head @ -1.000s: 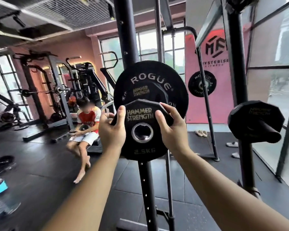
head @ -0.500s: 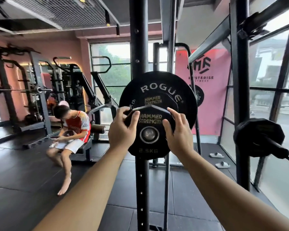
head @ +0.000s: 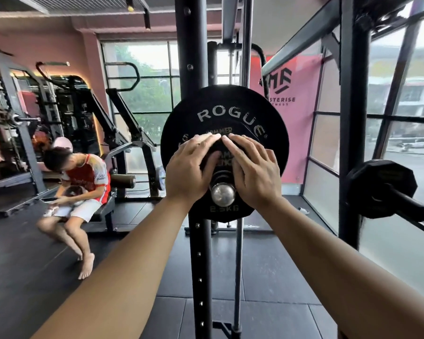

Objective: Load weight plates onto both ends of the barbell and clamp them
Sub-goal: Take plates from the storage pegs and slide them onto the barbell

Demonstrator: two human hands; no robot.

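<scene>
Small plate (head: 224, 209) at frame centre, seated on bar end (head: 223, 194) against big plate (head: 227, 111). Pressed by left hand (head: 191, 167) and right hand (head: 255, 171), fingers (head: 205, 140) straight, gripping nothing. No clamp yet (far end unseen).

hands (head: 190, 167) (head: 255, 172) 2 | barbell plates (head: 230, 104) (head: 218, 130) (head: 223, 211) 3 | racked plate (head: 377, 184) 1 | seated person (head: 83, 177) 1

Small black many-sided rubber plate marked 2.5KG (head: 224, 212) threaded upright on silver steel barbell sleeve (head: 223, 194); sleeve tip seen protruding through centre hole. Large black round ROGUE plate (head: 228, 111) loaded behind it, same sleeve.
</scene>
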